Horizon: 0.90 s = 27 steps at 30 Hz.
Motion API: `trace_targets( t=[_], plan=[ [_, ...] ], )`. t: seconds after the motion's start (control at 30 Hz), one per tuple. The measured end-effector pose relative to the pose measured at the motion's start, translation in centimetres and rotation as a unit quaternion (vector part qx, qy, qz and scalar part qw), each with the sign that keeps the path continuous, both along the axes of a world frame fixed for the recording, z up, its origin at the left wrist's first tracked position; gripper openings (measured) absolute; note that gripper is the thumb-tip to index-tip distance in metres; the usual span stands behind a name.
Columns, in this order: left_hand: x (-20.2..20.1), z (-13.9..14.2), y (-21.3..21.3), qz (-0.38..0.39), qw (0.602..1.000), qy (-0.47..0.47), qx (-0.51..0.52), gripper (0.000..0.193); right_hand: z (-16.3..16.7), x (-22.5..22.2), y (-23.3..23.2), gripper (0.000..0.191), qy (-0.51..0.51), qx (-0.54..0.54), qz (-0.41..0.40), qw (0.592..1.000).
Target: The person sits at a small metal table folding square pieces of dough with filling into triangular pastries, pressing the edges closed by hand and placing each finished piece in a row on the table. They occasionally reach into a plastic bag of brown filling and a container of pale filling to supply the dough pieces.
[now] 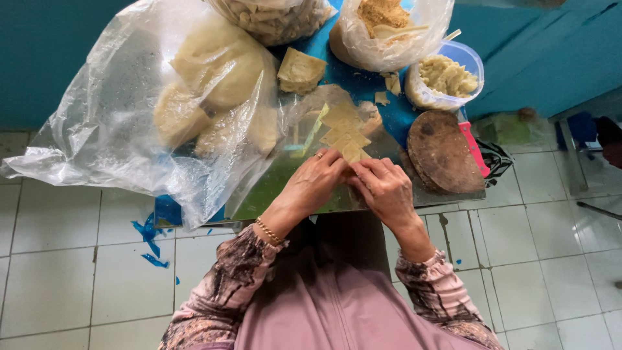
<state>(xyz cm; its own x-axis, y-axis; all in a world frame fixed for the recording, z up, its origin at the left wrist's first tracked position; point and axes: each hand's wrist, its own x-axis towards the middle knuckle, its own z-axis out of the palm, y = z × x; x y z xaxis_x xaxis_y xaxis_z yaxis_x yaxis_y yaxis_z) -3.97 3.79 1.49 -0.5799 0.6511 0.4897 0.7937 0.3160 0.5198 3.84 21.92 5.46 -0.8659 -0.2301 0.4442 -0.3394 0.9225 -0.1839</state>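
Dough wrappers, thin pale-yellow squares (345, 133), lie in an overlapping row on the bench just beyond the fingertips; the nearest square is pinched between both hands.

Large clear plastic bag (116, 123), crumpled, covers the left half of the bench and overhangs its edge; pale rounded lumps of dough (220, 71) sit inside.

Bench, small, with a shiny greenish top (272, 188), stands on a white tiled floor (91, 272) before a teal wall (551, 58).

Round dark wooden board (444, 152), worn, rests at the right end of the bench, with a pink-handled tool (474, 148) along its right rim.

Clear bag of crumbly tan filling (385, 29), open-topped, stands at the far edge, a pale flat spatula lying in it.

Blue-rimmed plastic bowl (447, 76), lined with clear film, holds a lumpy cream-coloured paste, just right of that bag.

Stack of pale square sheets (300, 70) sits on blue plastic between the large bag and the filling bag.

Left hand (315, 181), ring and gold bracelet, is closed, fingers gripping the near wrapper.

Right hand (382, 185) is likewise closed, fingertips gripping the same wrapper, touching the left.
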Motion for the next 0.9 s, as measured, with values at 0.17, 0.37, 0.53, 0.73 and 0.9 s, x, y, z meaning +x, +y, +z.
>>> trace_targets(
  t=[0.17,0.37,0.53,0.73,0.9],
  plan=[
    [-0.4,-0.4,0.0,-0.007,1.0,0.025,-0.011,0.023,0.7,0.3,1.4,0.034,-0.032,-0.052,0.046,0.997],
    [-0.7,-1.3,1.3,0.033,0.995,-0.059,0.078,0.015,-0.7,-0.3,1.0,0.027,0.001,-0.088,0.017,0.996],
    [-0.2,-1.4,1.2,0.042,0.994,-0.048,0.093,0.016,-1.1,-0.7,0.4,0.014,0.046,-0.052,0.004,0.998],
    [2.9,-0.6,-0.6,0.02,0.997,-0.011,0.075,0.025,0.2,2.2,-0.5,0.025,0.003,-0.006,0.023,1.0],
    [6.0,0.2,-1.3,0.042,0.996,-0.027,0.072,0.027,0.6,3.9,-1.0,0.01,-0.074,-0.112,0.007,0.991]
  ],
)
